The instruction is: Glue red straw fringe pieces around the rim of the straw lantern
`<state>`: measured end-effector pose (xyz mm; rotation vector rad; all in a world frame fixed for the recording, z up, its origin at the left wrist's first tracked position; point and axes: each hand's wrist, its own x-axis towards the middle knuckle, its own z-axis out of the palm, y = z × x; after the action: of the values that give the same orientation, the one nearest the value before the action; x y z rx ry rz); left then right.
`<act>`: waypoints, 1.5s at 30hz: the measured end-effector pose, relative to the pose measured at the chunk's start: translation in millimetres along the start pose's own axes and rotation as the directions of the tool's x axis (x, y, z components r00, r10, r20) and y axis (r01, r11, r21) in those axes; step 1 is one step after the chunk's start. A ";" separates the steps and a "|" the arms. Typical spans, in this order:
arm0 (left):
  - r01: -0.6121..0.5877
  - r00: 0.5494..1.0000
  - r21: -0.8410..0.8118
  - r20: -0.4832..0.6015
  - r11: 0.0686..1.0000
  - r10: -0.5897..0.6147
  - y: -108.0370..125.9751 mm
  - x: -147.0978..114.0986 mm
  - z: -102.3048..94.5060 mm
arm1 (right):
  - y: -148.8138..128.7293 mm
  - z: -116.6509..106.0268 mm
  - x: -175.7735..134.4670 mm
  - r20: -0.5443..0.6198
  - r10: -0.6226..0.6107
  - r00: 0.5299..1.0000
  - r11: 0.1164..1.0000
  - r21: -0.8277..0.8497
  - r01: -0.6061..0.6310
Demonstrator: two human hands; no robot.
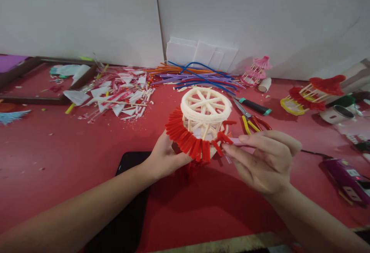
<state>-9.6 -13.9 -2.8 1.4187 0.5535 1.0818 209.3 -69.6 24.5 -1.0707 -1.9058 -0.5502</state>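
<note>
- One model (pixel 204 118) over red table (pixel 72 145): round cream spoked wheel (pixel 206 102), fuzzy red fringe (pixel 186 139).
- Left hand (pixel 162 157): clamped on model's left, under fringe.
- Right hand (pixel 266 160): fingertips pinched on slim pale piece (pixel 237 141).

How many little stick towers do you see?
3: one cream and red tower in the left hand, one pink tower at the back, one red and yellow tower at right. Some may be hidden.

Left hand (pixel 163 153): bare, slender
Left forearm (pixel 96 203): bare, slim
Right hand (pixel 267 160): bare, long-fingered
Right forearm (pixel 313 217): bare, tapering
</note>
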 end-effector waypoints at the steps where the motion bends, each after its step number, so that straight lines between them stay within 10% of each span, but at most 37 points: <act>1: 0.000 1.000 -0.007 0.007 1.000 0.000 0.3 0.1 0.1 | -0.9 0.6 1.6 -0.034 -0.038 0.999 0.999 0.005 0.038; 27: -0.018 0.998 0.036 0.066 0.999 0.016 -5.4 -3.5 -3.3 | -1.2 4.0 3.8 -0.038 -0.122 0.992 0.990 0.072 0.124; 38: 0.191 0.971 -0.207 -0.107 0.960 -0.216 -2.2 2.7 0.9 | 5.6 5.1 2.9 -0.097 -0.122 0.988 0.989 0.077 0.130; 45: 0.301 0.844 -0.352 -0.336 0.887 -0.419 -1.4 10.5 -1.4 | 19.5 12.1 -1.3 0.306 0.144 0.941 0.989 -0.061 -0.132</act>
<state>-5.6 -4.1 -1.3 0.7888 0.8873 1.0931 220.5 -51.2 16.4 -1.3710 -2.0733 -0.3556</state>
